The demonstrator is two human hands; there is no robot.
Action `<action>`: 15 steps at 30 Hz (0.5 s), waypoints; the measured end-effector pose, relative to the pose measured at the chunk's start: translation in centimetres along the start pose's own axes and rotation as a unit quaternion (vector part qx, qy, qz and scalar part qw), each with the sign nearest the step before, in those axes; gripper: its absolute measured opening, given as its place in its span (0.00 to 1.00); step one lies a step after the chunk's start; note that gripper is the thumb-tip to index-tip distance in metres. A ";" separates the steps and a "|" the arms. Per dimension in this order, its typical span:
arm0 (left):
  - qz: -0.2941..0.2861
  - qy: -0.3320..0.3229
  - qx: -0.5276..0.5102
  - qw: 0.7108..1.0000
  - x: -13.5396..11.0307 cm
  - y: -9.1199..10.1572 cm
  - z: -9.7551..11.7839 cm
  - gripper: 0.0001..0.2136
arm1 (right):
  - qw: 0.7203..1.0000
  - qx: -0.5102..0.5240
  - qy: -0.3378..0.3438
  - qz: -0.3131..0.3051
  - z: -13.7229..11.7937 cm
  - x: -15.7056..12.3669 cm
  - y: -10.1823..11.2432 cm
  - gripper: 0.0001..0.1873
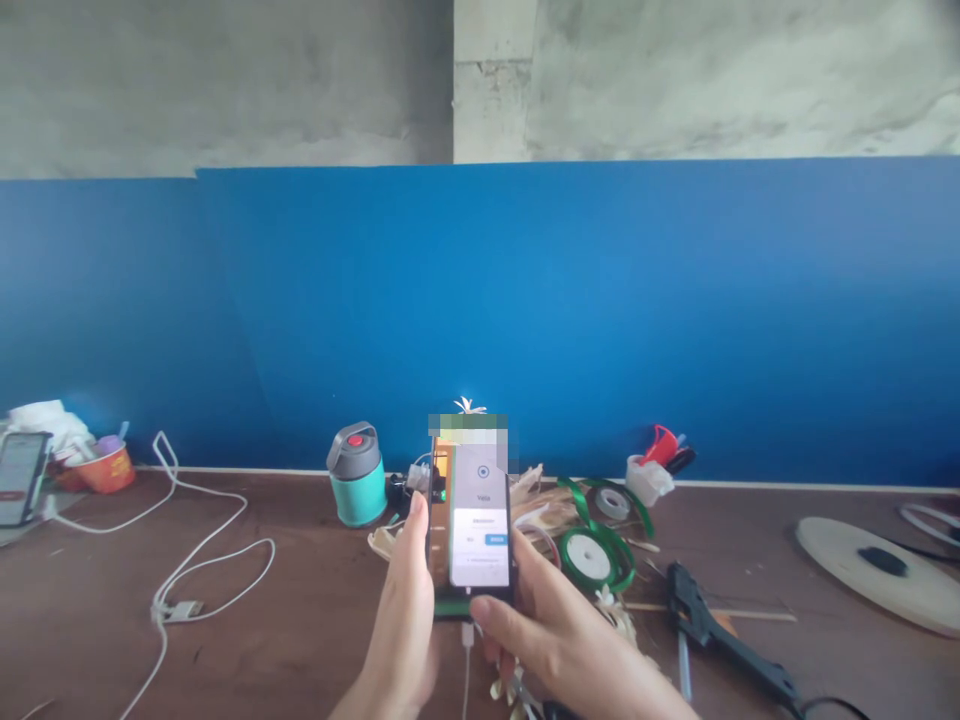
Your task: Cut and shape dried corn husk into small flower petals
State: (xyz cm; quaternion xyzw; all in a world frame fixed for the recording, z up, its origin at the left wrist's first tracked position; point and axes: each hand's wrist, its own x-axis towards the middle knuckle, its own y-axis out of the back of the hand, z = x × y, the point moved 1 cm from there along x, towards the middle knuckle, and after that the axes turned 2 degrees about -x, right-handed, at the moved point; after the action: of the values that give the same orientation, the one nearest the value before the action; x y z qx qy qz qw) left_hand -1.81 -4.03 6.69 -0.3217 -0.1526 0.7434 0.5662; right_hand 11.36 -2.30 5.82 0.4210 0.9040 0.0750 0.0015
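Note:
A smartphone [480, 525] with a lit screen stands upright in front of me, a white cable plugged into its bottom. My left hand [405, 610] is held along its left edge, thumb up, fingers wrapped behind it. My right hand [547, 625] grips the phone's lower right corner, its thumb lying across the bottom edge. Both hands hover over a brown table [300, 620].
A teal flask [356, 475], green ribbon rolls [592, 555], a black glue gun [712, 625], dried leaves and a round wooden disc [877, 570] lie on the table. White cables [195, 560], another phone [21, 478] and an orange cup [105, 468] sit left. A blue wall stands behind.

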 end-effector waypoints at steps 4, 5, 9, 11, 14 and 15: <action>-0.030 0.003 -0.023 0.999 -0.2 -0.3 0.2 0.31 | 1.000 0.002 0.002 -0.023 -0.2 -0.1 0.3 0.28; -0.036 0.007 -0.025 0.999 -0.2 -0.4 0.2 0.31 | 0.999 0.009 0.001 -0.032 -0.2 -0.2 0.5 0.27; -0.054 0.011 -0.021 0.998 0.0 -0.4 0.1 0.30 | 0.998 0.034 0.007 -0.056 0.0 -0.4 1.0 0.26; -0.058 0.005 -0.018 0.998 0.1 -0.4 0.0 0.30 | 0.998 0.034 -0.002 -0.048 0.1 -0.5 1.2 0.27; -0.052 0.000 -0.017 0.998 0.1 -0.3 0.0 0.29 | 0.998 0.031 -0.008 -0.047 0.2 -0.5 1.3 0.28; -0.047 -0.002 -0.018 0.999 0.1 -0.3 0.0 0.29 | 0.999 0.028 -0.002 -0.046 0.3 -0.5 1.2 0.28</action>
State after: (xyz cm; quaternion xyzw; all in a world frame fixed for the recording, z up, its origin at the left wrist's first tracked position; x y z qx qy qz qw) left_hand -1.57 -3.85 6.82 -0.3231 -0.1824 0.7136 0.5942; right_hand 12.64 -1.86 5.71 0.3787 0.9242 0.0486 -0.0052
